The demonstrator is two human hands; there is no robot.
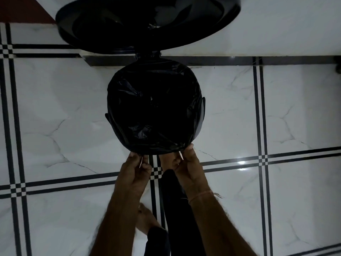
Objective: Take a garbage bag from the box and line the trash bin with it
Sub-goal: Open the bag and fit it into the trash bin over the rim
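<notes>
A black garbage bag (pixel 155 108) is spread inside the round black trash bin (pixel 201 109), its edge folded over the rim all round. The bin's lid (pixel 147 21) stands open at the top of the view. My left hand (pixel 137 169) pinches the bag's edge at the near left of the rim. My right hand (pixel 188 163) grips the bag's edge at the near right of the rim. The box of bags is not in view.
The bin stands on a glossy white marble-look tile floor (pixel 64 117) with black double lines. A dark skirting strip (pixel 230 60) runs behind the bin. My bare feet (pixel 145 218) and dark trouser legs are just below my hands.
</notes>
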